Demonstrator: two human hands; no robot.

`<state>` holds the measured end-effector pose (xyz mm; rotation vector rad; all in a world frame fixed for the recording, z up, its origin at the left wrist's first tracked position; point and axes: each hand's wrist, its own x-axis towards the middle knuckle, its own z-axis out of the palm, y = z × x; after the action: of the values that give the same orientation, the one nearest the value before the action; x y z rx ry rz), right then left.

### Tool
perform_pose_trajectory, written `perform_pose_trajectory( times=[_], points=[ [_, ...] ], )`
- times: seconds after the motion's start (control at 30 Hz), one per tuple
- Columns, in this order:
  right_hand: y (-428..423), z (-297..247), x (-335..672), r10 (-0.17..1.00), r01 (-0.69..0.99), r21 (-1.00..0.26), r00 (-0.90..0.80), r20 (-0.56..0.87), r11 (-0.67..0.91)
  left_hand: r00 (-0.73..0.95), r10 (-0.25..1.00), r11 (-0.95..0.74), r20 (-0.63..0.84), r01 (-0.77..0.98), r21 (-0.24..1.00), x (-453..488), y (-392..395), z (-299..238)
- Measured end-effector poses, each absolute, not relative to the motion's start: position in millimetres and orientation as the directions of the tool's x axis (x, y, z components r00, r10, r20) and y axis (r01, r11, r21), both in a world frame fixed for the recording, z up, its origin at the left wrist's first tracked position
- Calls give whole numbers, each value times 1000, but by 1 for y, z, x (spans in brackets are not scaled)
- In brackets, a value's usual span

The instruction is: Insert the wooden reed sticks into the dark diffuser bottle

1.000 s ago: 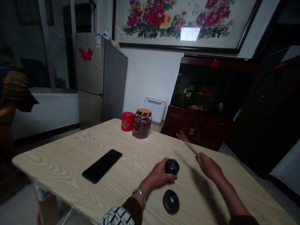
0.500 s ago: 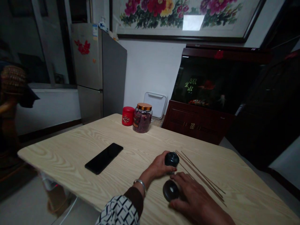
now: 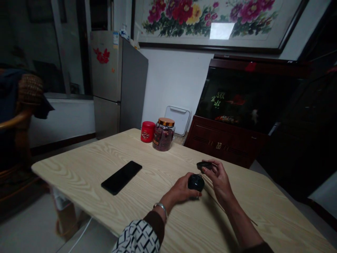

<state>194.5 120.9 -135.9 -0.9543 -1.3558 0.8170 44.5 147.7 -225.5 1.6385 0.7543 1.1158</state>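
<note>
My left hand (image 3: 179, 192) rests on the table, wrapped around a small dark round pot (image 3: 196, 182). My right hand (image 3: 219, 179) is raised above the table, and its fingers pinch a dark oval lid (image 3: 205, 166) by the edge. The two hands are close together, with the pot just below and left of the lid. Thin wooden sticks (image 3: 249, 220) lie on the table under my right forearm, mostly hidden in shadow.
A black smartphone (image 3: 121, 177) lies on the pale wood-grain table (image 3: 79, 165). A red tin (image 3: 147, 131) and a gold-lidded glass jar of dried flowers (image 3: 163, 135) stand at the far edge. Behind are a fish tank, a refrigerator and a chair.
My right hand has let go of the sticks, which now lie on the table, and has lifted the dark lid off the table. The pot stays in my left hand.
</note>
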Motion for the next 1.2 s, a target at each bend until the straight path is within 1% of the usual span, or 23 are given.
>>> perform_pose_trajectory(
  times=[0.1, 0.2, 0.3, 0.4, 0.5, 0.57, 0.6, 0.67, 0.73, 0.8, 0.87, 0.93, 1.0, 1.07, 1.13, 1.2],
  points=[
    [131, -157, 193, 911, 77, -911, 49, 409, 405, 401, 866, -316, 298, -21, 948, 44, 147, -224],
    [131, -168, 201, 910, 129, -901, -38, 413, 414, 405, 869, -309, 284, -4, 951, 43, 147, -223],
    [129, -164, 211, 900, 254, -864, -142, 411, 435, 405, 866, -317, 292, -6, 948, 43, 148, -224],
    [128, -151, 215, 889, 490, -743, -206, 408, 455, 405, 862, -327, 305, -17, 945, 43, 149, -226],
    [127, -142, 211, 884, 721, -544, -209, 419, 429, 401, 864, -329, 304, -8, 944, 44, 150, -228],
    [126, -141, 207, 889, 818, -435, -186, 418, 375, 397, 866, -330, 305, -7, 944, 45, 150, -229],
    [125, -141, 206, 896, 845, -408, -168, 411, 346, 395, 865, -330, 308, -13, 944, 45, 150, -229],
    [122, -143, 205, 910, 853, -415, -147, 388, 315, 396, 861, -330, 319, -40, 943, 46, 151, -229],
    [118, -144, 209, 910, 810, -471, -174, 375, 349, 400, 856, -326, 328, -75, 942, 47, 151, -229],
    [115, -141, 214, 895, 733, -529, -261, 361, 427, 402, 852, -320, 335, -107, 941, 47, 151, -230],
    [113, -136, 219, 869, 674, -549, -351, 349, 494, 402, 853, -313, 333, -118, 943, 46, 151, -230],
    [115, -130, 219, 861, 711, -492, -356, 365, 502, 403, 857, -305, 320, -101, 947, 46, 152, -230],
    [118, -126, 217, 873, 809, -391, -283, 396, 439, 408, 864, -294, 295, -69, 953, 45, 151, -230],
    [122, -125, 214, 888, 865, -336, -226, 401, 372, 417, 867, -283, 274, -42, 958, 45, 151, -229],
    [124, -126, 213, 895, 845, -377, -230, 381, 378, 422, 865, -283, 269, -32, 959, 44, 151, -228],
    [125, -129, 215, 892, 766, -476, -281, 355, 431, 420, 863, -293, 283, -40, 955, 44, 151, -228]
  ],
)
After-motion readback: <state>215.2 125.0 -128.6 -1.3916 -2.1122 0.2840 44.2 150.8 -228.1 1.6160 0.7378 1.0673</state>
